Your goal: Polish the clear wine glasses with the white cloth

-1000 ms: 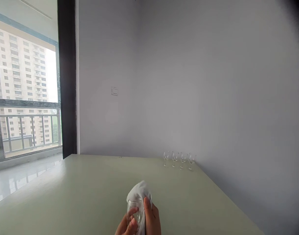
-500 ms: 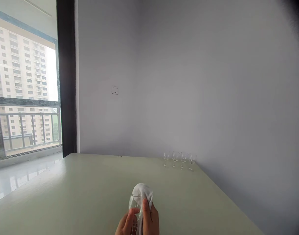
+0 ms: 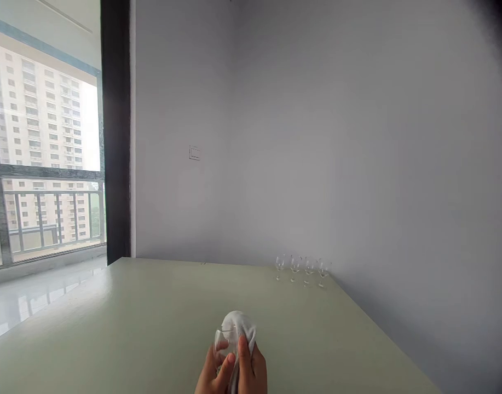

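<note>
Clear glass point(image 3: 225, 339) and white cloth point(image 3: 238, 322) at lower centre.
Left fingers point(image 3: 226, 365) curl closely around the glass; right fingers point(image 3: 244, 355) clasp the cloth at its rim.

Soft daylight from the window point(image 3: 49, 173) at left, dim wall point(image 3: 357, 137), dark top-right lens edge.

Four glasses point(image 3: 295, 265) stand in a row at the tabletop's point(image 3: 152, 317) far right corner, before the wall point(image 3: 316, 137). Nearer, centrally, one glass point(image 3: 218, 338) sits between left hand point(image 3: 216, 373) and right hand point(image 3: 251, 368), cloth point(image 3: 237, 322) at its right. Window point(image 3: 45, 164) far left.
</note>
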The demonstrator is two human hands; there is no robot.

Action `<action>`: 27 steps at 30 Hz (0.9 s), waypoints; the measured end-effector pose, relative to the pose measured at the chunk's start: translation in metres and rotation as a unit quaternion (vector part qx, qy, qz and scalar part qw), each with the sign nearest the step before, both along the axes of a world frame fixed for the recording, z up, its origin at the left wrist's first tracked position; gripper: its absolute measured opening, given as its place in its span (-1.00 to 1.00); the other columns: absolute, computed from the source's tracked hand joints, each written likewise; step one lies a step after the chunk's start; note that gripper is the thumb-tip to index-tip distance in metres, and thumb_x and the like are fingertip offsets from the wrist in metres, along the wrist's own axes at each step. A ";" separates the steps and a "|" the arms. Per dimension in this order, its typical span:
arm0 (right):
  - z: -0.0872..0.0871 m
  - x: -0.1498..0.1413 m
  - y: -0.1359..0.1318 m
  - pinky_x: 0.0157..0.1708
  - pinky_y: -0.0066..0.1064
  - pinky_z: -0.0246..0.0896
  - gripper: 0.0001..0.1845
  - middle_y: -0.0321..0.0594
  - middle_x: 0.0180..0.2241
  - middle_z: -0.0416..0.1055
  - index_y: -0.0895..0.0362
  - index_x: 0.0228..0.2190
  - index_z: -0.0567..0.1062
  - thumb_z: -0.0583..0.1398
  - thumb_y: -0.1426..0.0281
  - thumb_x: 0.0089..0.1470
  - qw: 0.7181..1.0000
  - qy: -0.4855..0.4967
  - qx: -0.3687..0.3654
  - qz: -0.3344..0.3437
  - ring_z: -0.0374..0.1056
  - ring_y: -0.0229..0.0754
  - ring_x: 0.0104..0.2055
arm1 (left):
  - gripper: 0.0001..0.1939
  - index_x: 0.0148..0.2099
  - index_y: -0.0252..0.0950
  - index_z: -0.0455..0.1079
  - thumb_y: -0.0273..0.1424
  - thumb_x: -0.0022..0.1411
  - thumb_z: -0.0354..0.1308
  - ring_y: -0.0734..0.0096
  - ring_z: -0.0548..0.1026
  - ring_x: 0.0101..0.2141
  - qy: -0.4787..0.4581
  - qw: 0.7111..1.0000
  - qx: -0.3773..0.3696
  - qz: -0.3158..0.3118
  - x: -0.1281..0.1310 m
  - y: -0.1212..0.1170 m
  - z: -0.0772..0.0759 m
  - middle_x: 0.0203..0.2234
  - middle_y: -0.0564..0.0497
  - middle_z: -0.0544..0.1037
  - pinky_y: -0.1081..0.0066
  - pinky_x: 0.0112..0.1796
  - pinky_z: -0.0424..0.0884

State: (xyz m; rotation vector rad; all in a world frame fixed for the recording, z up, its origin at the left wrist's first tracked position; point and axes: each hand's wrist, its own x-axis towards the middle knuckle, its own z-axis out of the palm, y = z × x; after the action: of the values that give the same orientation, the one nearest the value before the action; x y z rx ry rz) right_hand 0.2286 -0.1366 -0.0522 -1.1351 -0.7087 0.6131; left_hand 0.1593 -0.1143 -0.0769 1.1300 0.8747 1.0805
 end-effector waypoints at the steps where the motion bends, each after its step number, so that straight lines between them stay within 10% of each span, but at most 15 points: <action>1: 0.001 -0.001 0.000 -0.29 -0.39 0.34 -0.45 -0.10 -0.33 0.56 0.18 -0.32 0.56 0.12 -0.05 -0.01 1.000 0.006 -0.002 0.002 0.45 -0.02 -0.24 | -0.33 -0.17 -0.21 0.21 0.22 -0.13 0.12 0.47 0.33 -0.59 -0.015 1.000 -0.005 0.012 0.000 0.000 0.001 -0.53 0.10 0.42 0.45 -0.53 0.21; 6: 0.002 -0.004 0.001 -0.31 -0.37 0.33 -0.44 -0.09 -0.35 0.55 0.16 -0.37 0.56 0.14 -0.08 -0.05 1.000 -0.005 0.008 0.010 0.44 -0.03 -0.28 | -0.41 -0.18 -0.19 0.23 0.19 -0.02 0.03 0.41 0.37 -0.59 -0.024 0.998 -0.011 0.060 -0.001 0.002 0.000 -0.51 0.05 0.46 0.44 -0.57 0.23; 9: 0.004 -0.007 0.003 -0.26 -0.34 0.31 -0.45 -0.12 -0.40 0.54 0.15 -0.42 0.55 0.15 -0.09 -0.07 1.000 -0.002 0.002 0.006 0.43 -0.03 -0.29 | -0.50 -0.24 -0.21 0.39 0.11 0.02 0.07 0.15 0.46 -0.20 0.009 0.991 0.047 0.124 -0.005 0.006 -0.001 -0.23 -0.11 0.49 0.30 -0.25 0.38; 14: 0.004 -0.012 0.004 -0.29 -0.30 0.33 -0.38 -0.12 -0.43 0.53 0.17 -0.38 0.55 0.15 -0.14 -0.11 0.992 0.093 -0.015 0.089 0.43 -0.03 -0.30 | -0.57 -0.19 -0.15 0.49 0.02 0.02 0.14 0.00 0.03 0.23 0.021 0.981 0.126 0.149 -0.018 0.015 0.007 0.14 -0.12 0.25 0.11 0.11 0.14; 18: -0.006 -0.012 -0.001 -0.32 -0.29 0.32 -0.37 -0.14 -0.46 0.50 0.16 -0.40 0.55 0.21 -0.16 -0.22 0.988 0.044 -0.043 0.143 0.41 -0.04 -0.31 | -0.46 -0.11 -0.13 0.46 0.12 0.07 -0.01 0.00 0.01 0.24 0.029 0.979 0.128 0.154 -0.024 0.017 0.021 0.24 -0.10 0.09 0.05 0.06 0.20; 22: -0.009 -0.007 -0.004 -0.42 -0.41 0.25 -0.44 -0.20 -0.46 0.46 0.15 -0.40 0.52 0.24 -0.09 -0.21 0.974 -0.023 -0.091 0.205 0.40 -0.11 -0.33 | -0.41 -0.12 -0.17 0.46 0.15 0.00 0.06 0.05 0.12 0.20 0.015 0.980 0.116 0.163 -0.019 0.016 0.026 0.09 -0.12 0.36 0.13 0.15 0.03; 27: 0.001 0.008 -0.006 -0.52 -0.47 0.16 -0.53 -0.26 -0.56 0.41 0.17 -0.41 0.49 0.21 -0.01 -0.09 0.939 -0.066 -0.206 0.268 0.35 -0.23 -0.49 | -0.32 -0.14 -0.27 0.44 0.11 -0.22 0.27 0.12 0.50 -0.29 -0.024 0.999 0.025 -0.002 -0.016 0.016 0.020 -0.09 -0.20 0.53 0.28 -0.32 0.38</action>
State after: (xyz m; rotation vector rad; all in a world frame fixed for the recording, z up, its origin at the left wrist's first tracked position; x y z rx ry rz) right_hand 0.2370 -0.1425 -0.0507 -1.3844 -1.0515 1.1963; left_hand 0.1432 -0.0984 -0.0569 1.1411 0.8117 1.1271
